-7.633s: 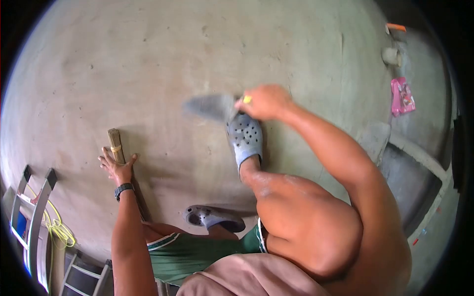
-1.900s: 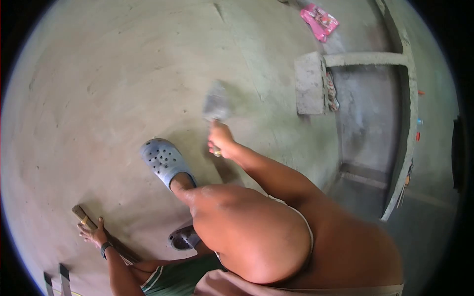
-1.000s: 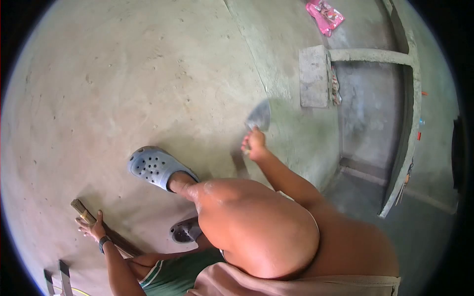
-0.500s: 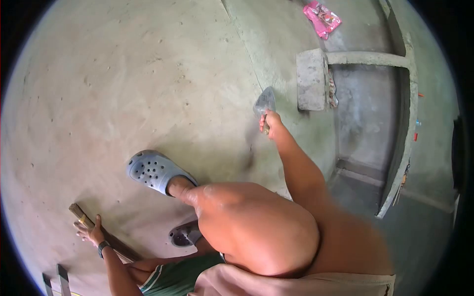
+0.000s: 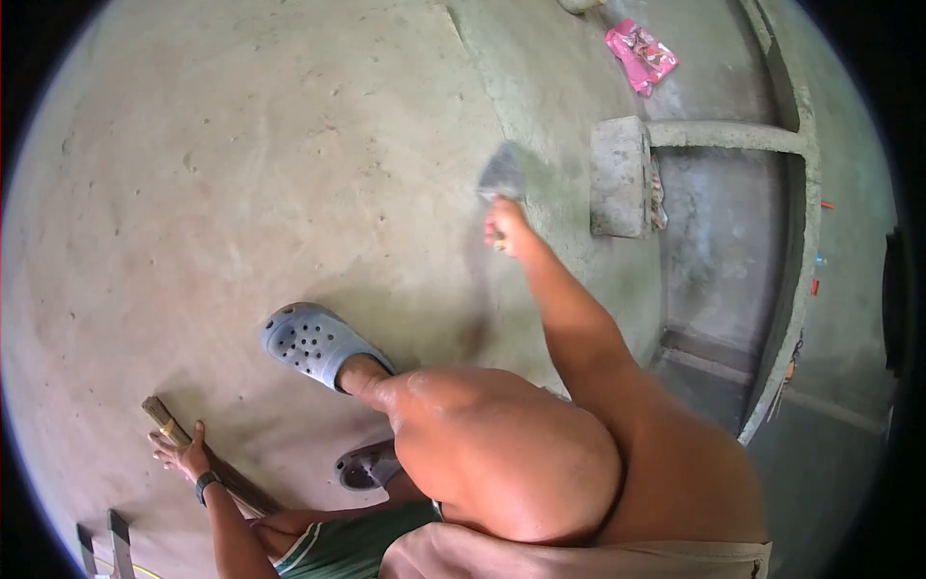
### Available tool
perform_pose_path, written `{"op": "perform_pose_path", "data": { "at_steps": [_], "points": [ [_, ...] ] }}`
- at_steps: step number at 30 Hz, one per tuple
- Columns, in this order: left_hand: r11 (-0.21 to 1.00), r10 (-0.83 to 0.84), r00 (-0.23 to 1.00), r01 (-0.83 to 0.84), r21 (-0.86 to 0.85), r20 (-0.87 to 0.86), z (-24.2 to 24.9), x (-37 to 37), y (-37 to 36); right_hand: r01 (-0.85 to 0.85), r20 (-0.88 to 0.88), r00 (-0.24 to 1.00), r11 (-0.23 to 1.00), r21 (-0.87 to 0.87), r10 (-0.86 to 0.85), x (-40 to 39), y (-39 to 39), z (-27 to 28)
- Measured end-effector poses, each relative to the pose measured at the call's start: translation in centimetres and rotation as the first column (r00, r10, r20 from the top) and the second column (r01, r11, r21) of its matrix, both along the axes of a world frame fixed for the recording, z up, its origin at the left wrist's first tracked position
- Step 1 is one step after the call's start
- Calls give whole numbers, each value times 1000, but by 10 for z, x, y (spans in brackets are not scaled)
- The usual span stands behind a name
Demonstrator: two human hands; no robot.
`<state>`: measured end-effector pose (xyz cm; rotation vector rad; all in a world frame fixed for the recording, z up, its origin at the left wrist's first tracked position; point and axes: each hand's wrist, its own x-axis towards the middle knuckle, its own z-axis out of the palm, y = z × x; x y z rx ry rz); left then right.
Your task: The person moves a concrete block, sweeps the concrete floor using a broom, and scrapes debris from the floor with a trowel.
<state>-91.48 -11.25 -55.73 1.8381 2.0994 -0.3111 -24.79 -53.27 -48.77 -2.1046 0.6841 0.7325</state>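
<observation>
My right hand [image 5: 504, 227] is closed around the handle of a pointed trowel [image 5: 501, 174]. The grey blade is blurred and lies close over the concrete floor, near a thin line in the surface. At the lower left, my left hand [image 5: 181, 458], with a dark watch at the wrist, has its fingers spread over a bundle of thin sticks [image 5: 231, 482]. A yellow band circles the bundle near its end. My bent leg [image 5: 502, 454] fills the middle, its foot in a grey clog [image 5: 318, 343].
A concrete block [image 5: 619, 178] stands against a low concrete partition [image 5: 728, 135] on the right. Beyond it lies a pink packet [image 5: 641, 56]. A darker clog [image 5: 365, 467] is below my leg. Dark-tipped metal legs [image 5: 119, 540] rise at the lower left edge.
My right hand has swept the trowel leftward and farther away over the floor. My left hand stays over the stick bundle. The view has shifted slightly, bringing a pale object in at the top.
</observation>
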Motion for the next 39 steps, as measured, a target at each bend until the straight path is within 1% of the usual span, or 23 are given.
{"op": "perform_pose_path", "data": {
  "at_steps": [1,2,3,6,8,10,13,14,16,17,19,22,24,25,26,28,29,31,32,34,36,38,39],
  "points": [
    [997,-64,998,63,47,14,-6,-6,1,1,3,1000,1000,-2,-1,-9,29,19],
    [997,-63,998,62,51,18,-5,-3,2,-220,-126,968,975,3,219,-14,64,46],
    [999,-36,999,36,18,-4,-4,-1,2,-431,-249,870,901,38,427,-16,83,62],
    [1000,-16,1000,16,-1,-26,0,-1,4,-537,-170,832,843,-10,528,3,97,68],
    [1000,2,1000,-2,-5,-29,9,10,0,-340,-26,940,933,-115,340,35,70,43],
    [999,38,999,-39,-2,-26,11,11,-1,-113,-30,993,994,6,113,84,33,14],
    [999,53,999,-53,-8,-9,8,8,-3,-197,-61,978,980,23,198,93,51,1],
    [999,50,999,-50,-7,-6,10,9,-3,-307,-45,951,952,-6,307,74,85,14],
    [999,43,999,-43,-5,2,10,11,-4,-508,-190,839,859,61,509,63,127,39],
    [999,41,999,-41,-2,-10,9,9,-3,-504,-187,843,862,57,505,59,127,50],
    [998,55,998,-55,11,-12,-4,4,0,-591,-113,806,802,-92,581,53,133,60],
    [996,64,998,-64,68,5,-16,-13,-2,-277,-44,960,959,-65,275,77,78,31],
    [995,104,994,-104,12,-43,-2,3,-2,-216,-49,976,975,-56,213,67,52,0],
    [994,112,993,-112,12,-43,-3,1,-3,-165,-26,986,985,-40,164,65,60,3],
    [994,109,994,-108,22,-28,-4,2,-3,-201,-66,978,980,-3,200,53,73,-4],
    [996,86,996,-85,28,-27,-5,1,-2,-411,-140,897,908,87,419,-1,131,26],
    [996,86,996,-86,30,-17,-5,2,-3,-404,-148,898,910,90,413,-14,149,38],
    [996,82,997,-81,41,-11,-5,1,-1,-686,-151,711,724,66,687,-30,169,51],
    [996,81,997,-81,28,-14,-9,2,0,-694,-141,703,716,77,697,-31,172,57],
    [996,94,995,-95,-2,-17,2,4,-2,-551,-63,821,816,172,567,-49,147,65],
    [995,102,995,-102,-5,-13,9,11,-6,-658,-4,753,752,41,658,-68,112,57],
    [995,102,994,-103,7,36,6,8,-5,-854,46,491,491,-171,870,-93,70,53],
    [994,110,994,-110,9,28,5,7,-4,-878,110,344,361,-314,933,-108,59,57]
  ]
}}
